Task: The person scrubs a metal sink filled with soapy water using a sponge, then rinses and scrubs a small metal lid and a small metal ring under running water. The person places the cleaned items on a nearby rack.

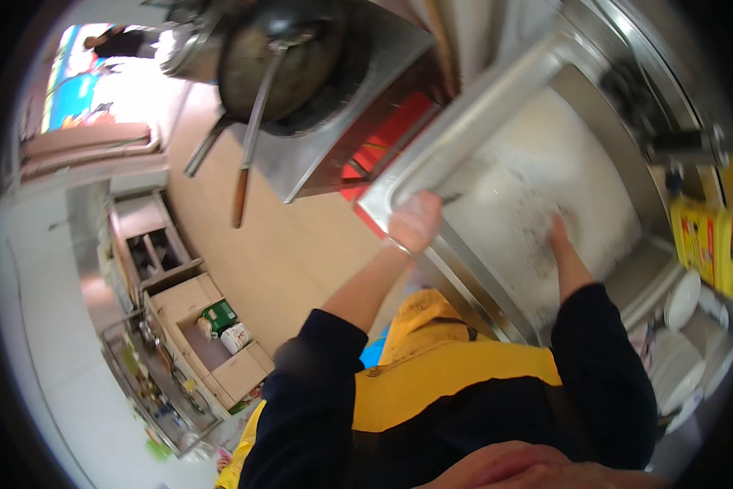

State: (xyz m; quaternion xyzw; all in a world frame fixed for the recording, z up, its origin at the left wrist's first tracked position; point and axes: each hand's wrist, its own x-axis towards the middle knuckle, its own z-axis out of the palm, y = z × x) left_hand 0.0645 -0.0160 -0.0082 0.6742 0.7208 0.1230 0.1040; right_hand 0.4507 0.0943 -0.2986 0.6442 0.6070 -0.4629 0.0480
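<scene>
A stainless steel sink point(525, 70) full of white, foamy water lies before me, with dark specks in the foam. My left hand point(415, 217) is closed over the sink's near left corner, gripping a thin dark utensil point(451, 198) whose tip sticks out over the foam; its kind cannot be told. My right hand point(559, 229) dips into the suds near the middle of the sink. Its fingers are hidden by the foam, so whether they hold anything does not show.
To the upper left, a wok point(268, 73) with a wooden-handled ladle point(256, 122) rests on a steel stove. Stacked white plates point(675, 367) stand at the lower right, below a yellow jug point(706, 244). A wooden cabinet point(177, 299) is at left. A person point(122, 44) is far off at upper left.
</scene>
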